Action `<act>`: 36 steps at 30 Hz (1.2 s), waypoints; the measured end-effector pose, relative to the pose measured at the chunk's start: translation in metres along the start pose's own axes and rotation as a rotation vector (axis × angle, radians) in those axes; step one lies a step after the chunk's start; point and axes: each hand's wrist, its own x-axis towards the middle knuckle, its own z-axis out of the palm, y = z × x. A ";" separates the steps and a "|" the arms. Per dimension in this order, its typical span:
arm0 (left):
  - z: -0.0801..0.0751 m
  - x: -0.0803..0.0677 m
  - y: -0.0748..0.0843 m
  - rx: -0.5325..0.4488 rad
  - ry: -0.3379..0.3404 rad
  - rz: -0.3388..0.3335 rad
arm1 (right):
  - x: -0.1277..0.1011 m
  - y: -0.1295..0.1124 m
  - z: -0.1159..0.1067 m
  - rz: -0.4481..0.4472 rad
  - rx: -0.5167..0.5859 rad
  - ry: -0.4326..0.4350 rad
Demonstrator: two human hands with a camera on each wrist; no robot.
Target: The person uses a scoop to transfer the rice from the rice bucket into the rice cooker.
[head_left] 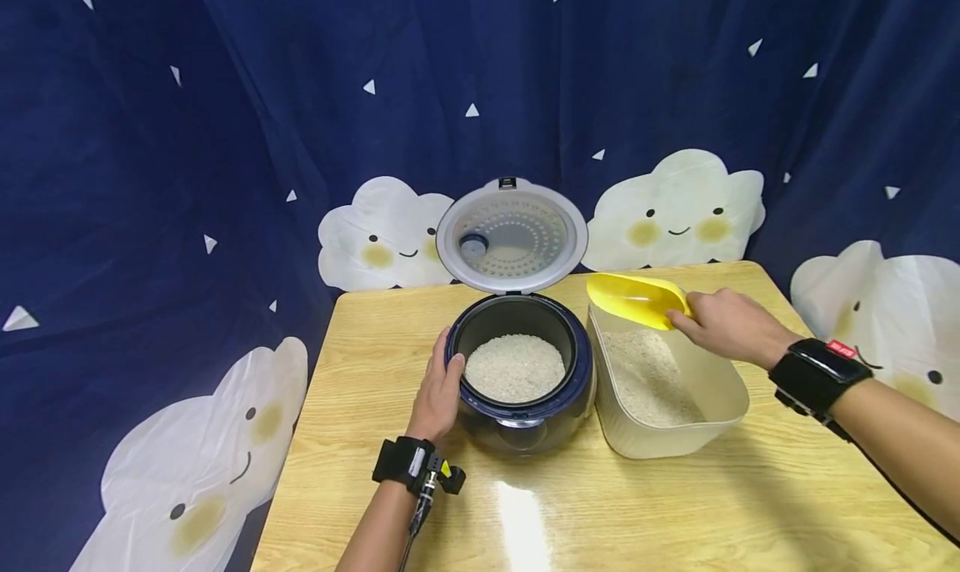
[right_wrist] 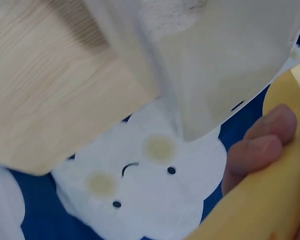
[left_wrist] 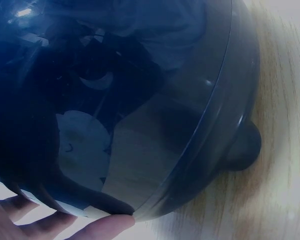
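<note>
My right hand (head_left: 731, 326) grips a yellow scoop (head_left: 633, 298) over the far end of a cream bin (head_left: 675, 443). Rice (head_left: 648, 376) covers the bin's floor. In the right wrist view, curled fingers (right_wrist: 260, 142) wrap around the yellow scoop (right_wrist: 270, 200). A dark blue rice cooker (head_left: 525, 439) stands left of the bin with its lid (head_left: 517, 243) raised. White rice (head_left: 516, 368) lies inside its pot. My left hand (head_left: 437, 393) rests against the cooker's left side, thumb near the rim. In the left wrist view, its fingertips (left_wrist: 115, 225) touch the glossy cooker body (left_wrist: 140, 110).
A light wooden table (head_left: 360, 363) holds the cooker and the bin, which stand side by side. Behind it hangs a dark blue curtain (head_left: 420, 47) with white triangles and smiling clouds. The raised lid stands up at the back of the cooker.
</note>
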 end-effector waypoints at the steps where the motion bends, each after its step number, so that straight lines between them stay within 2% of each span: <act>1: -0.001 0.001 0.000 0.004 0.002 -0.002 | 0.000 0.002 0.000 0.007 -0.011 0.001; 7: -0.003 0.002 0.001 0.008 0.006 -0.010 | 0.001 0.013 0.004 0.014 -0.110 -0.008; 13: -0.002 0.001 0.002 -0.015 0.009 -0.005 | 0.004 0.025 0.017 -0.033 -0.208 -0.029; 17: -0.001 0.000 0.001 -0.017 0.001 0.002 | 0.009 0.029 0.025 -0.076 -0.263 -0.012; 23: 0.003 0.000 -0.001 -0.011 0.007 -0.010 | 0.013 0.023 0.036 -0.153 -0.344 0.100; 30: 0.004 0.001 0.000 0.011 0.010 -0.023 | 0.019 0.012 0.054 -0.294 -0.555 0.283; 36: 0.000 -0.001 0.002 0.028 0.026 -0.014 | 0.026 0.007 0.065 -0.296 -0.629 0.297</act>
